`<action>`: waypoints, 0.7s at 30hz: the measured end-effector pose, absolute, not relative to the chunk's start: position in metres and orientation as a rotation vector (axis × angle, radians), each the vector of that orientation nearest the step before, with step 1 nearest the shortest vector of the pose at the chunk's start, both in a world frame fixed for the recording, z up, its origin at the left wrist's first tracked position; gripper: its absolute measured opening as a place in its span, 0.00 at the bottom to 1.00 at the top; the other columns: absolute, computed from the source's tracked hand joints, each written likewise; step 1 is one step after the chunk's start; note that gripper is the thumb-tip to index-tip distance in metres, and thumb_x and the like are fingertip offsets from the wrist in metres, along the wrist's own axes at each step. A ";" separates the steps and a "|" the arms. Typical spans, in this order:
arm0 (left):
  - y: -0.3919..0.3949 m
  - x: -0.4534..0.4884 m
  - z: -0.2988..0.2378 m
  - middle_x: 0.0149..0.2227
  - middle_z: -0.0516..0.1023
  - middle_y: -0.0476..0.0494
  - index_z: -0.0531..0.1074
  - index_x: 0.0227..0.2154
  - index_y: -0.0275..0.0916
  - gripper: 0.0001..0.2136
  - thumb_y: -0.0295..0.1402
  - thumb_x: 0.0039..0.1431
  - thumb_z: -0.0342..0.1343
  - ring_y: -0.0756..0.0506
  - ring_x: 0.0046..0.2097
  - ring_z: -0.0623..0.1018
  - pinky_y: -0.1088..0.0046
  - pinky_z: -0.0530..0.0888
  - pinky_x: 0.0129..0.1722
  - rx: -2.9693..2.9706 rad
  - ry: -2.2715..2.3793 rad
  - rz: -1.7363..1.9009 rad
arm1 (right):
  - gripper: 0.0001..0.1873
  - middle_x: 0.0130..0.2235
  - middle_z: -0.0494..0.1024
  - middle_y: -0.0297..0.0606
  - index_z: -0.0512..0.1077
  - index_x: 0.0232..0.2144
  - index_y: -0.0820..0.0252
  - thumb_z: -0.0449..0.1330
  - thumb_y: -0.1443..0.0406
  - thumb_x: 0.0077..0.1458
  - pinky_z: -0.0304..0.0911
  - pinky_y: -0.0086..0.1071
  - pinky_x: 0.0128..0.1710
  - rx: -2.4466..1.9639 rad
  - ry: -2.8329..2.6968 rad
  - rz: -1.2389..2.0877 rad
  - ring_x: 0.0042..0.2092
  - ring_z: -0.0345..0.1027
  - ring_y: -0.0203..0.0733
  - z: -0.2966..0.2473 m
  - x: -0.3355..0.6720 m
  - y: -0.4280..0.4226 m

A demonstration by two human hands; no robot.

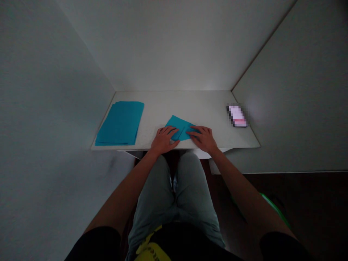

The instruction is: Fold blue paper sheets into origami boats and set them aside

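A folded sheet of blue paper (pixel 179 122) lies on the white table near its front edge, with a crease or flap edge running diagonally across its middle. Over its left side rests my left hand (pixel 164 139), fingers stretched out across the paper and thumb low along its front. My right hand (pixel 203 138) lies on the paper's right side, fingers spread and pointing inward. Both palms face down, and parts of the sheet are hidden under the fingers.
To the left on the table (pixel 160 105) is a stack of blue paper sheets (pixel 119 123). A phone (pixel 237 116), blurred out, lies near the right edge. Walls (pixel 174 47) close in the table at the back and on both sides. My legs are under the front edge.
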State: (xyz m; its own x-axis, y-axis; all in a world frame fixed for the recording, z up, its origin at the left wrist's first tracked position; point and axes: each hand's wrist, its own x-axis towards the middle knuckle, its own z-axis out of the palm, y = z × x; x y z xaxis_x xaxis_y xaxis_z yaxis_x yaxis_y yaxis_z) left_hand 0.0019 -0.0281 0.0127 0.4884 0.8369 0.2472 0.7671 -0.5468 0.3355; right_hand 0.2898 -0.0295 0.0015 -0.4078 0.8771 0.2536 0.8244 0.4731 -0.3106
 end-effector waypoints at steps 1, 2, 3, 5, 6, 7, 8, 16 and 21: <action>-0.028 0.002 0.013 0.72 0.74 0.40 0.72 0.70 0.48 0.27 0.47 0.72 0.60 0.33 0.75 0.68 0.47 0.63 0.73 2.555 1.388 0.571 | 0.23 0.70 0.75 0.37 0.79 0.65 0.37 0.53 0.54 0.77 0.56 0.59 0.67 -1.442 -2.351 0.189 0.68 0.64 0.61 0.002 0.289 -0.029; -0.029 0.002 0.013 0.73 0.73 0.40 0.72 0.70 0.47 0.28 0.48 0.71 0.61 0.32 0.76 0.67 0.47 0.62 0.74 2.560 1.382 0.564 | 0.23 0.71 0.75 0.37 0.79 0.65 0.37 0.52 0.52 0.77 0.56 0.60 0.67 -1.461 -2.348 0.183 0.68 0.64 0.61 0.001 0.288 -0.029; -0.029 0.002 0.013 0.74 0.72 0.40 0.73 0.70 0.47 0.28 0.49 0.70 0.62 0.32 0.76 0.67 0.46 0.61 0.74 2.566 1.373 0.556 | 0.24 0.71 0.74 0.38 0.79 0.65 0.38 0.52 0.51 0.77 0.55 0.60 0.68 -1.479 -2.337 0.172 0.68 0.64 0.61 0.000 0.288 -0.028; -0.030 0.001 0.013 0.73 0.73 0.40 0.74 0.69 0.47 0.29 0.51 0.68 0.64 0.32 0.74 0.69 0.45 0.60 0.75 2.580 1.337 0.545 | 0.26 0.72 0.73 0.41 0.78 0.66 0.42 0.51 0.49 0.77 0.55 0.61 0.69 -1.520 -2.296 0.139 0.69 0.64 0.62 -0.003 0.287 -0.027; -0.031 0.001 0.013 0.73 0.73 0.40 0.75 0.68 0.47 0.30 0.52 0.67 0.66 0.32 0.73 0.71 0.45 0.60 0.75 2.591 1.310 0.540 | 0.27 0.72 0.73 0.42 0.78 0.67 0.43 0.51 0.47 0.77 0.55 0.61 0.69 -1.545 -2.266 0.119 0.69 0.64 0.62 -0.005 0.286 -0.026; -0.032 0.000 0.013 0.72 0.74 0.40 0.75 0.68 0.47 0.32 0.53 0.65 0.67 0.31 0.71 0.73 0.45 0.60 0.75 2.602 1.277 0.534 | 0.28 0.72 0.72 0.44 0.78 0.67 0.44 0.51 0.45 0.76 0.55 0.62 0.69 -1.571 -2.233 0.102 0.69 0.64 0.63 -0.007 0.286 -0.025; -0.032 -0.001 0.013 0.71 0.76 0.40 0.76 0.67 0.47 0.33 0.54 0.63 0.69 0.31 0.70 0.74 0.44 0.61 0.74 2.613 1.243 0.525 | 0.29 0.72 0.72 0.45 0.77 0.67 0.44 0.52 0.44 0.75 0.55 0.63 0.69 -1.593 -2.203 0.089 0.69 0.64 0.64 -0.009 0.286 -0.024; -0.033 -0.005 0.011 0.69 0.78 0.40 0.78 0.65 0.47 0.26 0.47 0.68 0.67 0.34 0.66 0.77 0.50 0.70 0.69 2.628 1.081 0.513 | 0.28 0.73 0.72 0.42 0.74 0.70 0.42 0.51 0.47 0.77 0.57 0.63 0.69 -1.601 -2.257 0.087 0.71 0.62 0.63 -0.012 0.290 -0.021; -0.033 -0.006 0.010 0.69 0.77 0.39 0.79 0.64 0.48 0.25 0.45 0.67 0.67 0.33 0.68 0.77 0.49 0.70 0.70 2.619 1.098 0.528 | 0.27 0.72 0.73 0.43 0.74 0.69 0.45 0.53 0.47 0.76 0.56 0.61 0.70 -1.583 -2.252 0.114 0.73 0.63 0.62 -0.009 0.289 -0.022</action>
State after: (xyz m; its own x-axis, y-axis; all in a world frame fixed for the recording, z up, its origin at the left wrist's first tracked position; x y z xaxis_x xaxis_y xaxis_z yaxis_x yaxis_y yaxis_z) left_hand -0.0060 -0.0334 0.0098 0.6500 0.7240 0.2311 0.6323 -0.6838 0.3641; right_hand 0.2892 -0.0224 -0.0087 -0.2904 0.9204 0.2620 0.8892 0.3607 -0.2814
